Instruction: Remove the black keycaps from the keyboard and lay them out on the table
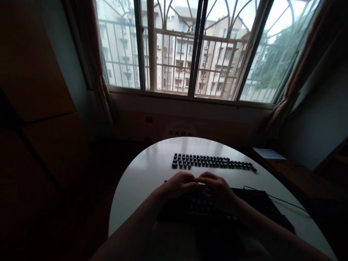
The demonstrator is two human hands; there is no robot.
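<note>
Over the keyboard (196, 207) on the tabletop (130, 192), near loose keycaps (208, 161), the left hand (179, 183) and right hand (220, 188) curl together; whether either grips the wire loop (206, 192) is unclear. Light, steady fingertips suit this.

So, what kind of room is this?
Probably a room in a home, maybe a flat: there are curtains beside a barred window, and big buildings with many windows outside.

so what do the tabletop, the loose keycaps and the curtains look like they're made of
Tabletop: probably laminate or painted board, smooth white with a soft sheen. Keycaps: likely plastic, black, with small highlights. Curtains: fabric, judging by the gathered folds.
</note>
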